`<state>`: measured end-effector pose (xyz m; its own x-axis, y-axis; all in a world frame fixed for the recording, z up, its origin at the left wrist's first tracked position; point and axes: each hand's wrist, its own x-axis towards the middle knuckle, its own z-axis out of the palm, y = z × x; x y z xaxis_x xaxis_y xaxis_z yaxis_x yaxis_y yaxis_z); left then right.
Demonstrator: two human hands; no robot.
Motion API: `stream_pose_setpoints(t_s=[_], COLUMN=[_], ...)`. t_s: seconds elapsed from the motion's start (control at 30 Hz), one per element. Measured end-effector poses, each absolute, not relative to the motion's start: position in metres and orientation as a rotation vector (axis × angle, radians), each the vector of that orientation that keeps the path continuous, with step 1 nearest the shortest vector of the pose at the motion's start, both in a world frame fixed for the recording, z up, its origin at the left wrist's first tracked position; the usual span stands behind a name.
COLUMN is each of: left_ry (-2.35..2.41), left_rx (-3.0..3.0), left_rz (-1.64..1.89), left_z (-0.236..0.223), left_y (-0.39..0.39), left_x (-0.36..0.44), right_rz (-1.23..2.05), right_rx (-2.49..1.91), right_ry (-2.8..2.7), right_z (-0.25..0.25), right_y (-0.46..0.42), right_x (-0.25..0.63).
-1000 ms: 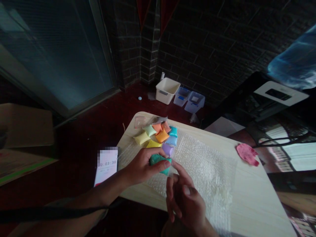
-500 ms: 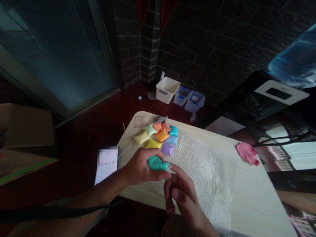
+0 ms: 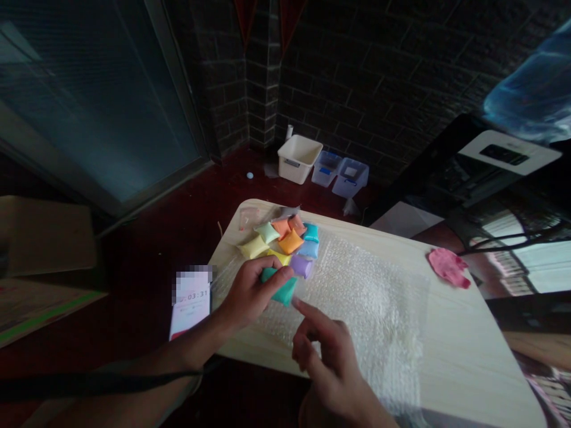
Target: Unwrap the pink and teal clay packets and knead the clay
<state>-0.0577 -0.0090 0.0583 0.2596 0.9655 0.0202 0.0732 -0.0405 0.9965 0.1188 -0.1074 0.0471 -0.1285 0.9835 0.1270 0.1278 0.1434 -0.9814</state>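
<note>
The left hand [image 3: 252, 291] pinches; the right hand [image 3: 328, 351] points, half-curled.

Bubble wrap [image 3: 366, 297] on pale table [image 3: 464, 345]

From here I see packets [image 3: 291, 241] bunched near the far left corner of the table [image 3: 468, 351], with bubble wrap [image 3: 361, 303] spreading to their right. In front of the bunch, another packet [image 3: 284, 291] sits in the person's left hand [image 3: 252, 288]. The lump [image 3: 447, 267] lies on the table, right of the wrap. A phone [image 3: 191, 318] is beside the left edge, a carton [image 3: 49, 238] farther left. Behind the table, a basket [image 3: 292, 172] stands on the floor [image 3: 147, 252], left of two bins [image 3: 350, 185], before the wall [image 3: 357, 89].
</note>
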Motion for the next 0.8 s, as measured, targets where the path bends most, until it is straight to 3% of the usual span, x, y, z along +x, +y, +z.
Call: stream_pose_setpoints(t_s=[0.1, 0.23, 0.5, 0.7, 0.8], left_ry=[1.096, 1.136, 1.203, 1.225, 1.211], left_rx=[1.414, 1.403, 1.081, 1.126, 1.140], left_rz=[0.953, 0.892, 0.809, 0.655, 0.561], left_z=[0.060, 0.060, 0.048, 0.050, 0.050], left_y=[-0.009, -0.012, -0.018, -0.017, -0.017], left_x=[-0.056, -0.053, -0.048, -0.050, -0.049], right_rz=[0.908, 0.852, 1.536, 1.099, 1.169], right_rx=[-1.232, -1.238, -0.912, -1.289, -1.356], right_ry=[-1.728, -1.910, -1.372, -1.568, -1.459], right_z=[0.054, 0.059, 0.044, 0.043, 0.045], right_y=[-0.105, -0.100, -0.098, -0.093, -0.090], right_x=[0.119, 0.120, 0.125, 0.117, 0.115])
